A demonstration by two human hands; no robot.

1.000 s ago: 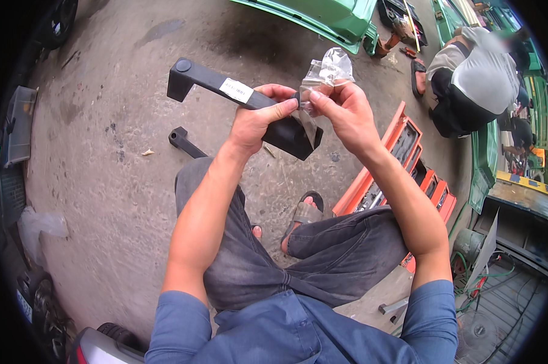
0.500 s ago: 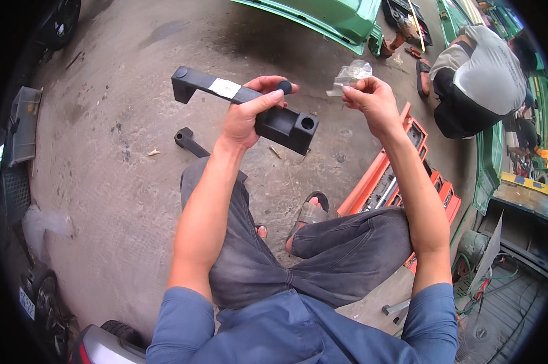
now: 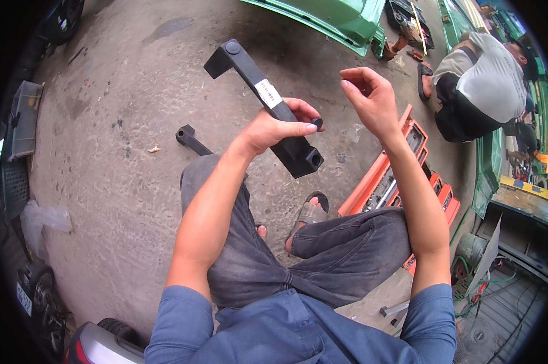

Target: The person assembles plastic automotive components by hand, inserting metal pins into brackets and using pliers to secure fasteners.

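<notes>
A long black grab handle (image 3: 245, 65) with a white label slants across the middle, its far end bent down. My left hand (image 3: 273, 128) is wrapped round its near half, and the thumb and a finger also pinch a small black round cap (image 3: 317, 124). At the handle's near end a round hole lies open, while a round disc fills the matching spot at the far end. To the right, my right hand (image 3: 373, 100) is raised with nothing in it, thumb and forefinger slightly apart.
Another black handle (image 3: 192, 140) lies on the concrete floor by my left knee. An orange toolbox (image 3: 371, 185) stands beside my right leg. Green panels (image 3: 328, 21) are ahead. A person in a grey shirt (image 3: 489, 76) crouches at far right. Clear plastic (image 3: 46, 218) lies at left.
The clear plastic piece has left my right hand, whose fingers have parted. My left hand has turned the handle to a steeper slant, its near end lower and its far end farther away.
</notes>
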